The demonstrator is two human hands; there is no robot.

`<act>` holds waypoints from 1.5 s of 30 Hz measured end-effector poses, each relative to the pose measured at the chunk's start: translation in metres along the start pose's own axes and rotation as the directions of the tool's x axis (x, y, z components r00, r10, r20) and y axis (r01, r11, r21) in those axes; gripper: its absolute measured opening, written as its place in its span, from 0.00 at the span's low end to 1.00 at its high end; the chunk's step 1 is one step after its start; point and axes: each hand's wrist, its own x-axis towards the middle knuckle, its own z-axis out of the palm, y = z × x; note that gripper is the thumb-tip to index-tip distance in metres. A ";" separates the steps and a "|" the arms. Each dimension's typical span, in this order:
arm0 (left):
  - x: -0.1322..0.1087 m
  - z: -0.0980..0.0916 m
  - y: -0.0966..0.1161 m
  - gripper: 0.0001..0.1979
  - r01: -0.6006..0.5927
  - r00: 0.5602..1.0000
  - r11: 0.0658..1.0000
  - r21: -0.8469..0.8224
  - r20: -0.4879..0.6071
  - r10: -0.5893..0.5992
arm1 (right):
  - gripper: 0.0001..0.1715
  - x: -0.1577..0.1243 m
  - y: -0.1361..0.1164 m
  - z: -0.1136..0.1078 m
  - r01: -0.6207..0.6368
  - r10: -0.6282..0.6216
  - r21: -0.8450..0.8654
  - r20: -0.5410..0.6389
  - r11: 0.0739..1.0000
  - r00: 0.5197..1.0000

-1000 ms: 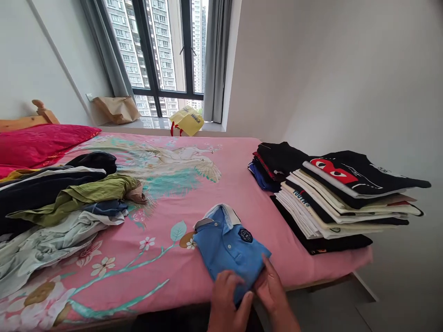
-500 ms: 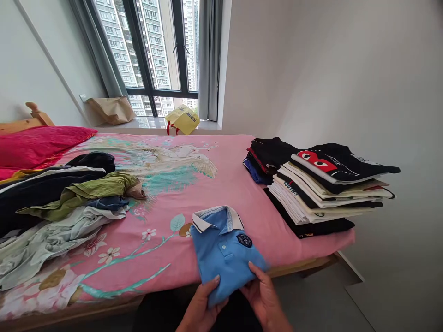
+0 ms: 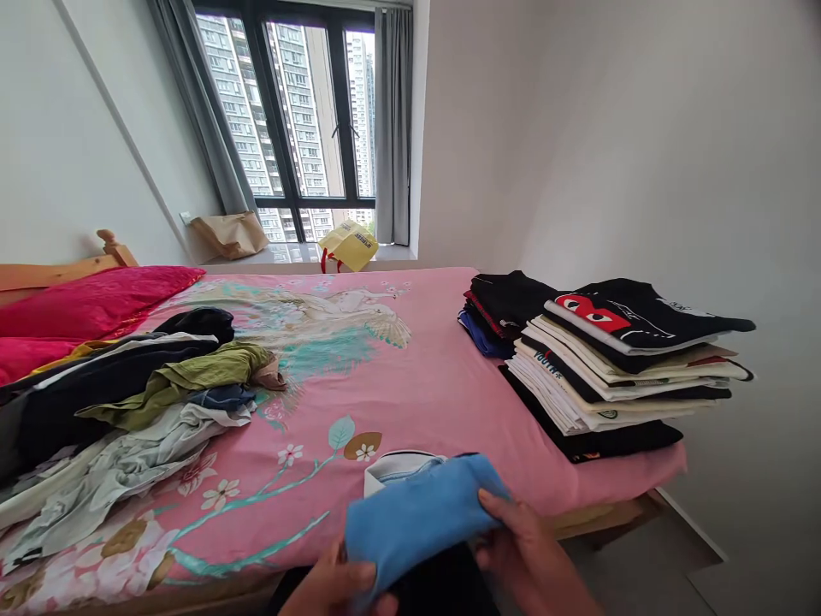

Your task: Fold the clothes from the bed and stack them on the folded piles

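A blue polo shirt [image 3: 420, 518] with a white collar is gripped between my two hands at the near edge of the bed. Its lower part is folded up over the front, so the buttons and badge are hidden. Part of the collar shows behind the fold. My left hand [image 3: 339, 577] pinches the lower left corner, thumb on top. On the right side, my right hand [image 3: 522, 547] holds the other edge with the thumb over the cloth and the fingers beneath.
A tall stack of folded shirts [image 3: 603, 385] stands on the bed's right side, beside a smaller dark folded pile [image 3: 506, 308]. Rumpled clothes [image 3: 147, 402] lie at left before red pillows [image 3: 96, 295]. A yellow bag [image 3: 351, 246] and a brown paper bag [image 3: 231, 233] sit by the window.
The polo shirt's lower part has been lifted and folded up over its front, covering the badge and buttons. Both hands moved with it. The camera view has tilted up slightly.
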 end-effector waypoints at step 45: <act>0.246 -0.084 0.116 0.21 -0.179 0.802 0.121 0.976 0.073 0.592 | 0.19 0.286 -0.016 -0.052 0.207 -0.425 -0.965 0.122 0.160 0.897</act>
